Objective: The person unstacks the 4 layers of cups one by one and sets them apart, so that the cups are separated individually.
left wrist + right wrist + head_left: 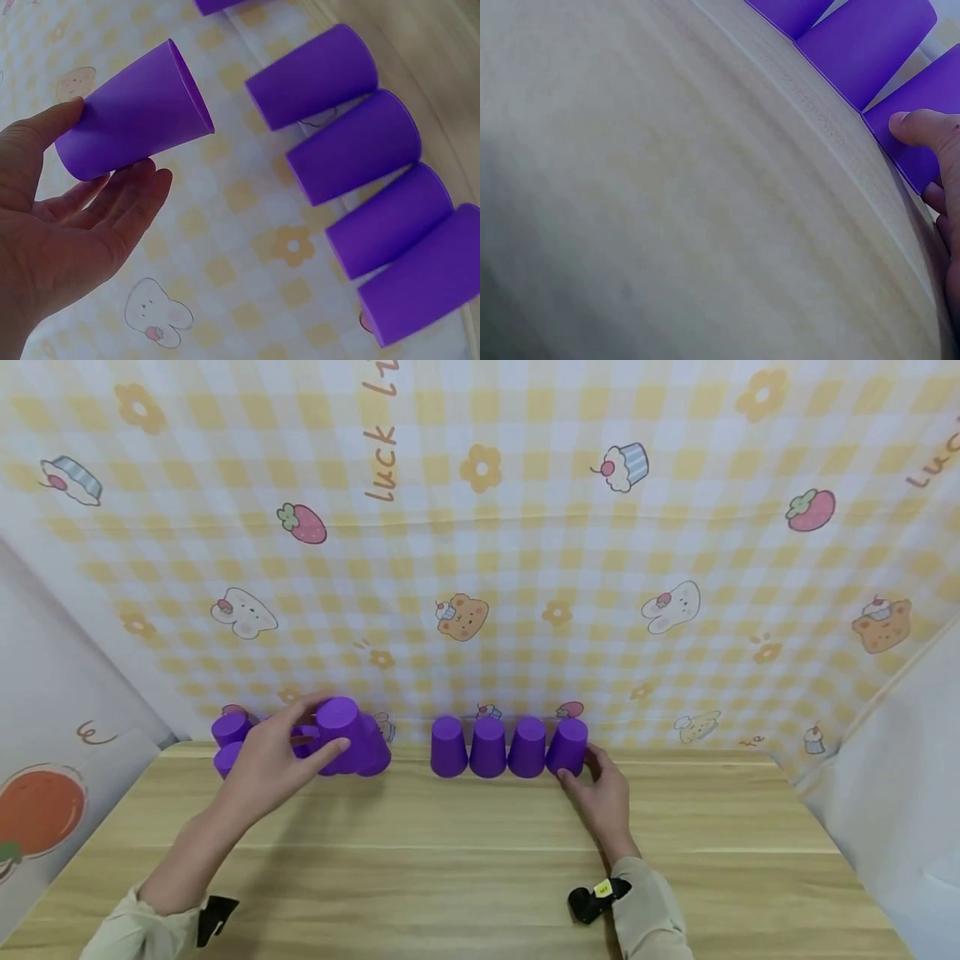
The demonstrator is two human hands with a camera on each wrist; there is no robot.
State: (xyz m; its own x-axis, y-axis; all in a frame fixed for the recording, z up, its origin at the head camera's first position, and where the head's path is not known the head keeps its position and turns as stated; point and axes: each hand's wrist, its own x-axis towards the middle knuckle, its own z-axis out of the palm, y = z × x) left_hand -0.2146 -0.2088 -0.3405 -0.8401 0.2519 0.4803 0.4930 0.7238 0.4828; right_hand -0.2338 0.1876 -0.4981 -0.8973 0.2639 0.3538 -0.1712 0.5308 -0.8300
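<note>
My left hand [270, 764] holds a plain purple cup [339, 731], bottom up, between thumb and fingers. In the left wrist view this cup [139, 112] is raised apart from the row of cups, its rim pointing away from the palm. Low at the table's back, my right hand [609, 793] grips the end cup [567, 747] of an upside-down row. The thumb lies on that cup's side near the rim, as the right wrist view shows. Beside it in the row stand more purple cups [488, 747], close together.
Behind the left hand, more purple cups [231, 727] stand on the wooden table [480, 877], partly hidden by the hand and its cup. A yellow-checked cloth [480, 543] with printed pictures hangs along the table's back edge. White walls flank both sides.
</note>
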